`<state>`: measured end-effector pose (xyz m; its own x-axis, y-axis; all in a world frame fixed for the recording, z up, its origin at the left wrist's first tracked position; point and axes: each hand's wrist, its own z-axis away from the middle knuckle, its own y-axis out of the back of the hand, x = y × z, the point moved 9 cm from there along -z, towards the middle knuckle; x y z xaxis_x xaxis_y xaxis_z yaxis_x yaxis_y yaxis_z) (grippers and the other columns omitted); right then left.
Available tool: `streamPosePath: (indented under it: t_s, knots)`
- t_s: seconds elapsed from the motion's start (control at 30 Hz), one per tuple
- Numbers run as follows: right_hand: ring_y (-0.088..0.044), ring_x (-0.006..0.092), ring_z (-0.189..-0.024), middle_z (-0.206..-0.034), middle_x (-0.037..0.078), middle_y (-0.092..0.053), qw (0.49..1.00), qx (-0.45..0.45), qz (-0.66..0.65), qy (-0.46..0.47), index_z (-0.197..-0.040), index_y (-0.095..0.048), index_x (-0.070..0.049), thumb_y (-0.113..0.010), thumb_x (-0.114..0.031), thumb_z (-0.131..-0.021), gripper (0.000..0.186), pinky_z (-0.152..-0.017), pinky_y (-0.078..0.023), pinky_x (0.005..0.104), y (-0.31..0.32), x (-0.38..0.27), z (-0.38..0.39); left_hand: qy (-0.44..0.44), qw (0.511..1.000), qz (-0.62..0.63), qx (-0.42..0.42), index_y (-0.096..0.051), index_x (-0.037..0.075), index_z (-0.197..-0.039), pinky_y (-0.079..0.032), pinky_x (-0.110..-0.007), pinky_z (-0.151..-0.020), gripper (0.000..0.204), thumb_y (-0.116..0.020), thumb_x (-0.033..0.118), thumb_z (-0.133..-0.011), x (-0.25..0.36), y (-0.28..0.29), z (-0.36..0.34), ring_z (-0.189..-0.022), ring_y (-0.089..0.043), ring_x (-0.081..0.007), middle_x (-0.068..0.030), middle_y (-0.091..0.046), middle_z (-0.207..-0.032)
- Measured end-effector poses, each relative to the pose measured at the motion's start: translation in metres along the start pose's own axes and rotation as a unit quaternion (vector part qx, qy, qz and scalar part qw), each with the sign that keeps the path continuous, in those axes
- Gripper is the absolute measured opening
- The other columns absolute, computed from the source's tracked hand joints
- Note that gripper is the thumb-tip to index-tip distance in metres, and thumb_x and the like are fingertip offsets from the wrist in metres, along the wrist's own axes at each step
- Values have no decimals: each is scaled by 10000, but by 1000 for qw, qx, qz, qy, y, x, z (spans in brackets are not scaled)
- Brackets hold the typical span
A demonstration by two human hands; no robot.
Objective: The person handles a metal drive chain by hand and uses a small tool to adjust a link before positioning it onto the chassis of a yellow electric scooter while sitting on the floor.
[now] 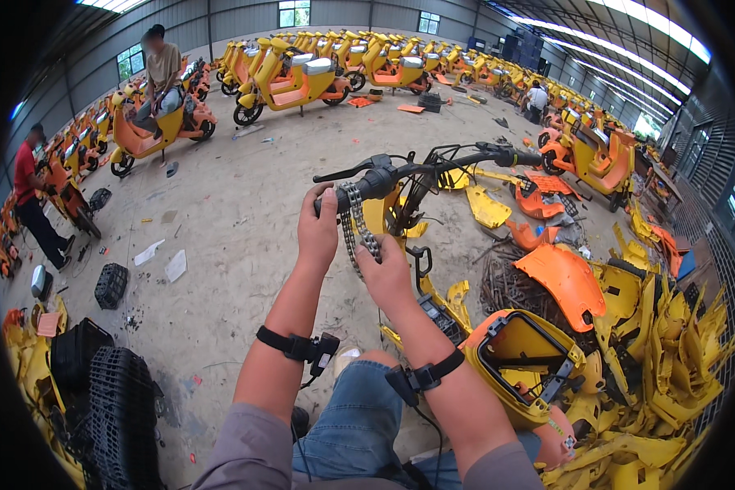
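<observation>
A metal roller chain [353,214] is looped over the left end of a scooter's handlebar [420,167] and hangs below it. My left hand [317,224] is closed round the handlebar's black grip, its thumb beside the chain; the fingers' far side is hidden. Lower down, my right hand [386,273] pinches the hanging part of the chain between thumb and fingers. Just above the grip sticks out a black brake lever [343,170]. The stripped scooter frame, with bare cables at the bar's middle, stands in front of my knees.
Broken yellow panels [678,359], an orange panel [559,282] and a yellow open shell [523,355] crowd my right side. Black baskets [122,408] lie at left. Rows of yellow scooters [294,86] fill the back. One person [163,69] sits on a scooter; another [28,184] stands far left.
</observation>
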<state>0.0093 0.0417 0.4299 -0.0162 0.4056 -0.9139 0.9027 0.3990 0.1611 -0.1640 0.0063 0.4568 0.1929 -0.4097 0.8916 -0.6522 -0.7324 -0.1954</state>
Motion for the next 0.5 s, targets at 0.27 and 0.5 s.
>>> streamPosePath:
  t_s: [0.27,0.5]
  knots:
    - [-526,59,-696,-832,16,-601,968,-144,-191,-78,-1142,-568,9,-620,-161,-965,251,-632,-430,209,-18,-48,-2,-6,1000,8,-1,-620,46,-1223,-476,-294,-860,366,-554,343,-1019,-2,7,0,-937,-578,-140,-72,-645,-1055]
    - [-556,90,-728,-852,40,-607,954,-215,-184,-99,-1171,-569,-4,-548,-125,-996,214,-666,-462,246,-33,-49,8,63,997,44,-25,-595,88,-1293,-491,-286,-776,380,-551,346,-1018,-5,5,3,-878,-581,-126,-57,-641,-1019]
